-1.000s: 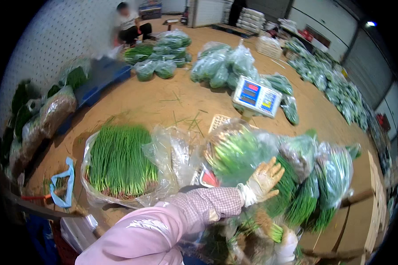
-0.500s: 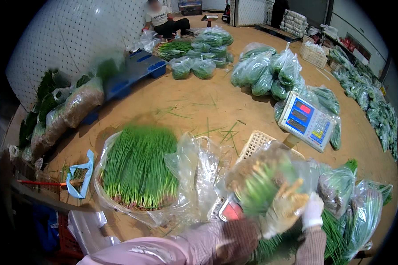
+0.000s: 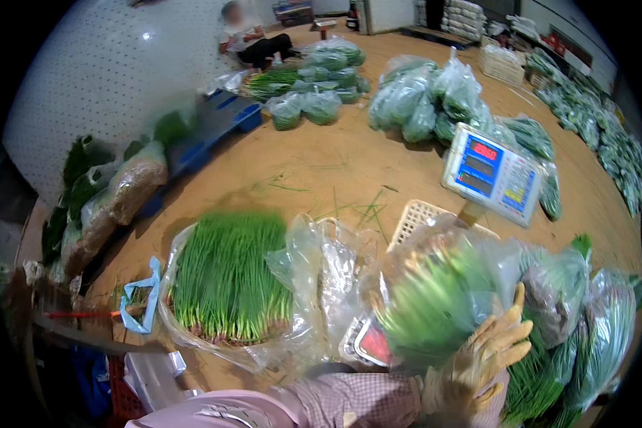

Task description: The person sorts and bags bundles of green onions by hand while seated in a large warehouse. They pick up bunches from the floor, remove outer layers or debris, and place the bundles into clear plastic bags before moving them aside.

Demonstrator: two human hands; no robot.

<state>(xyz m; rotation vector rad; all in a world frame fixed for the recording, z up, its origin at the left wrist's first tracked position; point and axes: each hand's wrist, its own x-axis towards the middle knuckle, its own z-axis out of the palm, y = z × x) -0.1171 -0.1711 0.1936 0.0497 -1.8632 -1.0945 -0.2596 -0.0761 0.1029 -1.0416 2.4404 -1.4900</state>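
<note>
My left hand (image 3: 481,357), in a tan work glove, reaches in from the lower edge with its fingers spread. It is at the near right side of a clear bag of green stalks (image 3: 435,307), blurred by motion; whether it touches the bag I cannot tell. Behind this glove a bit of my right sleeve (image 3: 497,399) shows, while the right hand itself is hidden. The bag lies over a cream plastic basket (image 3: 410,222) beside the digital scale display (image 3: 493,175). To the left, a large open clear bag holds upright green onions (image 3: 232,278) with reddish root ends.
Filled bags of greens (image 3: 595,335) crowd the right side, with loose green stalks (image 3: 531,385) below. More bagged greens (image 3: 435,93) stand beyond the scale. A blue pallet (image 3: 225,114) lies along the left wall. A person (image 3: 253,39) sits at the back.
My left hand has shifted right and its fingers have spread. My right hand, seen before in a white glove, is now hidden. The bag of stalks has moved slightly right. The view has tilted.
</note>
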